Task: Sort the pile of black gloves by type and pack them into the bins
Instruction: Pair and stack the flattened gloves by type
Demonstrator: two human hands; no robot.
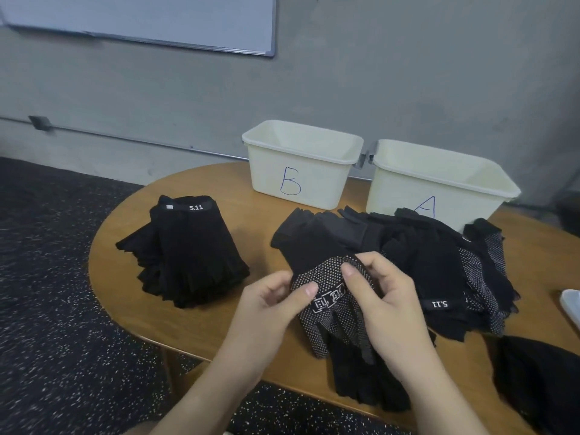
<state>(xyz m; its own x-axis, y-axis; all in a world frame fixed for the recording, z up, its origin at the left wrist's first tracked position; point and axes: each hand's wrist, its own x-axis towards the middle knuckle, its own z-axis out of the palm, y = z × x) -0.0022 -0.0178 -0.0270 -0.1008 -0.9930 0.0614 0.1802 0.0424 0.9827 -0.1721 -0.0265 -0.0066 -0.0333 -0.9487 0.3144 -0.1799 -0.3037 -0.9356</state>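
Both hands pinched a black glove [329, 296] w/ white grip dots & a printed logo, over the table's near edge: left hand [270, 309] & right hand [386, 306], fingers curled round it.

Black glove [332, 312] speckled with white dots; plain black glove stack [188, 252] with white "5.11" lettering; cream bins [301, 164] lettered in blue; brown wooden table [238, 227]; dark speckled floor [47, 277].

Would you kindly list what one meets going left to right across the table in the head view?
Stacked plain gloves → left hand → dotted glove → right hand → unsorted pile; behind them, bin B → bin A.
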